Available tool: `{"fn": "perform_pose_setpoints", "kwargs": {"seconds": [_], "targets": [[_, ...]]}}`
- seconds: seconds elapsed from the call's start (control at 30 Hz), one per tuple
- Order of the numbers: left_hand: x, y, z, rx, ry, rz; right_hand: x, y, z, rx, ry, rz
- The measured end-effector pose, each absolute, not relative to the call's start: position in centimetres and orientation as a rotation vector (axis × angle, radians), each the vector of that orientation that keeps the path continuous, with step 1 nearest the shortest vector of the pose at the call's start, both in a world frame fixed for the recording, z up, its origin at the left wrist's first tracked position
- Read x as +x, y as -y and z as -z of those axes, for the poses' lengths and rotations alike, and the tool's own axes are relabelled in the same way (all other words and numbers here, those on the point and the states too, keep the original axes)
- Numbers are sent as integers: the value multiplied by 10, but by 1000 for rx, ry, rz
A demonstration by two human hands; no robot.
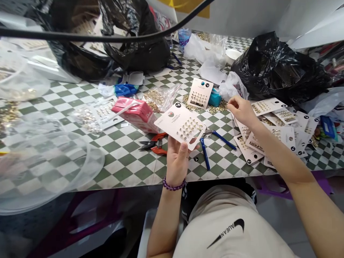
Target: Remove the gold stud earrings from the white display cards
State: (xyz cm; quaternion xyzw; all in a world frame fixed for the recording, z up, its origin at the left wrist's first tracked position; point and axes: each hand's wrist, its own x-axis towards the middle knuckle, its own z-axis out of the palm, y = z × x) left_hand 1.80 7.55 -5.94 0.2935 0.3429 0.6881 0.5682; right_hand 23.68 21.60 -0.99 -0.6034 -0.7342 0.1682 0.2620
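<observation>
My left hand holds a white earring card by its lower edge, above the table's front edge; rows of small gold studs sit on the card. My right hand is further back and to the right, fingers pinched over a loose heap of gold pieces on the green-and-white checked table. What the pinch holds is too small to make out. A second filled card leans just behind the heap, beside a teal box.
A pile of filled cards lies at the right. Blue-handled pliers and red-handled cutters lie near the front edge. A pink box, bags of gold parts, black plastic bags and a clear bowl crowd the table.
</observation>
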Motion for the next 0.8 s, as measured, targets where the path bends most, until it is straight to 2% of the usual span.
{"fn": "perform_pose_setpoints", "kwargs": {"seconds": [0.13,0.23,0.6,0.8], "targets": [[18,-75,57,667,-835,-1601,235,-222,6,-1568,1763,-803],[18,-75,57,657,-845,-1587,232,-229,6,-1584,1668,-933],[18,-77,60,670,-823,-1610,221,-236,8,-1596,1787,-913],[19,-76,60,716,-821,-1602,208,-188,-10,-1261,1794,-871]]}}
